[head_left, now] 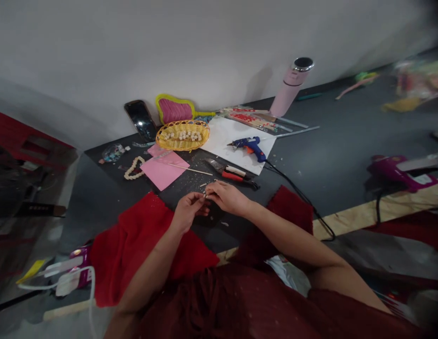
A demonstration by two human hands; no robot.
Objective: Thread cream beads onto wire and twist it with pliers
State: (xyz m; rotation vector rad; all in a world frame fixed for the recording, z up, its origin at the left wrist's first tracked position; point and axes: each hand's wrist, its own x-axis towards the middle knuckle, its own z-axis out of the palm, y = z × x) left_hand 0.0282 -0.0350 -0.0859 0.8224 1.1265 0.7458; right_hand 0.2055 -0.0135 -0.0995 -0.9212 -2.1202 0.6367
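Observation:
My left hand [189, 210] and my right hand [227, 197] meet over the dark table, fingertips pinched together. Between them is a small pale piece [205, 194], too small to make out in detail. Just beyond my fingers lie a craft knife [215, 164] and red-handled pliers [233, 176]. A thin stick [194, 169] crosses a pink paper sheet [166, 173]. The blue glue gun [252, 145] rests on a white sheet [219, 136]. Small white pieces [187, 136] fill part of a yellow wicker basket [182, 146].
A pink flask [290, 89] stands by the wall, and a phone [139, 117] leans on it. The glue gun's black cord [296, 186] runs over the table's front edge. Red cloth [134, 235] lies at front left. A purple device [392, 172] is at right.

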